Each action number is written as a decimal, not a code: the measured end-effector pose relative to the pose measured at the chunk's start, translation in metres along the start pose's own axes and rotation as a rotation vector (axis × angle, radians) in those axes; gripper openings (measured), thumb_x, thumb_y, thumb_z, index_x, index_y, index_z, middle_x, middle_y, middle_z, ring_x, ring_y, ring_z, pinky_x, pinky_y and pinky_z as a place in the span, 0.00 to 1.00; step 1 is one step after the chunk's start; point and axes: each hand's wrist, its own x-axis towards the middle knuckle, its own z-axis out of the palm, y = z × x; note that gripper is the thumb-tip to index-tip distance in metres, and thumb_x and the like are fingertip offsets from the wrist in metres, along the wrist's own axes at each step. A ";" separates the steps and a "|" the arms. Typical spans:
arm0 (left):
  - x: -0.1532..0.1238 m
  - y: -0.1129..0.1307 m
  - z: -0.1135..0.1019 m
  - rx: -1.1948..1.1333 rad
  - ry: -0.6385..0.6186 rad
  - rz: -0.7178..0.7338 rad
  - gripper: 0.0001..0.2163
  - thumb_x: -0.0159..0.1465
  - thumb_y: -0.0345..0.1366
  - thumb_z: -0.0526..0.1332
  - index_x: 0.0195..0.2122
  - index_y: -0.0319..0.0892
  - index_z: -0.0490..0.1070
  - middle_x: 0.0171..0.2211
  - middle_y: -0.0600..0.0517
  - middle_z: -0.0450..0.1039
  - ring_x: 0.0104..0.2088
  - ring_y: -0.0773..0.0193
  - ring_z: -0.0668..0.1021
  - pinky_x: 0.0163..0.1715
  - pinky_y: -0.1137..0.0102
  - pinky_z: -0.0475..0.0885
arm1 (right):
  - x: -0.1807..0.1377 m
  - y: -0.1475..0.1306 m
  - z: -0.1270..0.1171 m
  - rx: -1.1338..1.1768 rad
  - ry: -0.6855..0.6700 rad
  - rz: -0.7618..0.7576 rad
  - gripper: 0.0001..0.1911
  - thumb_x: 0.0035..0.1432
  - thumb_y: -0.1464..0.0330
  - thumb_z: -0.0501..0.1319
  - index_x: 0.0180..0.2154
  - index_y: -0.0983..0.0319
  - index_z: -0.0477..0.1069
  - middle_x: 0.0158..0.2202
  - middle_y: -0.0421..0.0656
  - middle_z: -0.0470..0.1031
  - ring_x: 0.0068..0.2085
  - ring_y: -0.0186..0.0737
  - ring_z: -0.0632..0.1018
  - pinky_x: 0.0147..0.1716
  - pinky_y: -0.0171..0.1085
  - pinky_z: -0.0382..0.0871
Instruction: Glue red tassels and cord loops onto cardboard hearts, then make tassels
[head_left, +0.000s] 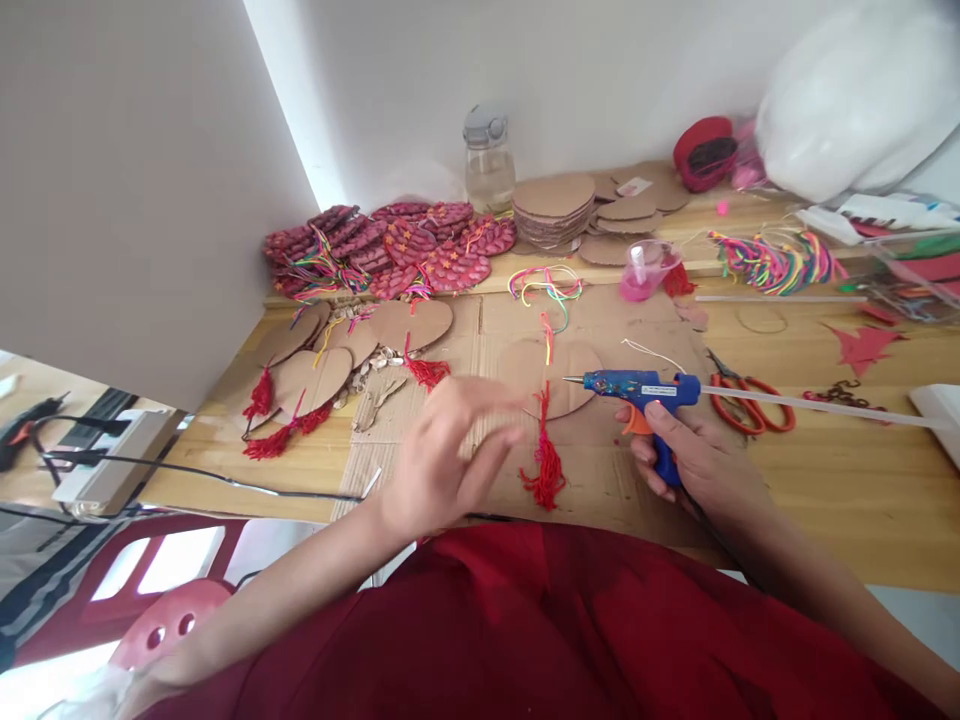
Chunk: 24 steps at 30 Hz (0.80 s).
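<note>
Cardboard disc (568, 362) lies flat on a cardboard sheet (596, 462) spread over the wooden worktop (832, 490), directly in front of the person. A red tassel (546, 478) extends past the disc's near edge, and a short orange and yellow cord (548, 338) crosses its far edge.

Just right of the disc, the right hand (686, 445) holds a blue glue gun (626, 387), its grip closed around the handle with a finger at the orange trigger (638, 421). The gun's metal nozzle points left over the disc; whether it touches anything cannot be told. A translucent glue stick (810, 405) juts from the gun's back end, away from the disc.

At the disc's near left, the left hand (456, 450) is raised and blurred, thumb and forefinger curved with a wide gap between them; nothing can be made out in that grip.

Well left of the disc lie several tasselled cardboard rounds (319, 378), and past these, to the disc's far left, a heap of braided red pieces (450, 270). Beyond the disc stand a stack of cardboard ovals (555, 215) and a lidded bottle (490, 168). To its right, past the gun, are orange-handled scissors (741, 380); farther off on that side lies a bundle of multicoloured cords (780, 268).
</note>
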 end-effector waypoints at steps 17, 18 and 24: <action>0.005 -0.039 0.062 0.093 -0.194 -0.018 0.27 0.59 0.46 0.72 0.51 0.41 0.60 0.47 0.45 0.72 0.49 0.54 0.75 0.49 0.59 0.73 | -0.012 -0.010 0.000 -0.225 -0.097 0.173 0.23 0.61 0.45 0.58 0.37 0.59 0.67 0.22 0.34 0.69 0.17 0.30 0.68 0.16 0.30 0.57; 0.005 -0.039 0.062 0.095 -0.203 -0.013 0.26 0.59 0.46 0.71 0.51 0.41 0.61 0.47 0.46 0.72 0.49 0.53 0.75 0.50 0.59 0.73 | -0.013 -0.011 0.001 -0.250 -0.098 0.184 0.24 0.61 0.45 0.58 0.35 0.59 0.67 0.22 0.34 0.69 0.17 0.30 0.68 0.17 0.31 0.58; 0.009 -0.037 0.059 0.098 -0.246 -0.019 0.25 0.61 0.46 0.69 0.52 0.38 0.63 0.49 0.44 0.72 0.51 0.53 0.73 0.53 0.58 0.71 | -0.018 -0.021 0.012 -0.342 -0.037 0.233 0.26 0.60 0.43 0.58 0.29 0.60 0.67 0.19 0.35 0.67 0.16 0.30 0.66 0.16 0.31 0.54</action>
